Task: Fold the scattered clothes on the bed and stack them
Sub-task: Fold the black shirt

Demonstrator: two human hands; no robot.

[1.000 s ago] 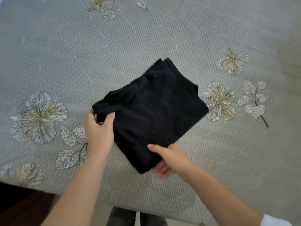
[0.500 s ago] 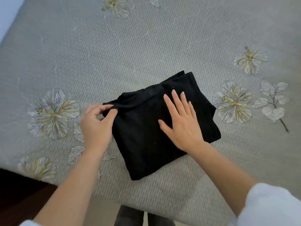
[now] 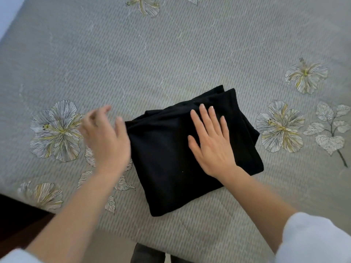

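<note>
Grey floral bedspread (image 3: 171, 44) w/ folded black garment (image 3: 163, 164); right hand (image 3: 210, 147) flat on it, left hand (image 3: 106, 137) loose, empty.

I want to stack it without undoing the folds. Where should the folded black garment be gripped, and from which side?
Probably by its left and right edges: left hand and right hand coming in from either side, fingers slid under, thumbs on top. The folded black garment lies flat on the grey floral bedcover, and loose layers show at its far corner; pinching there could open it.
</note>
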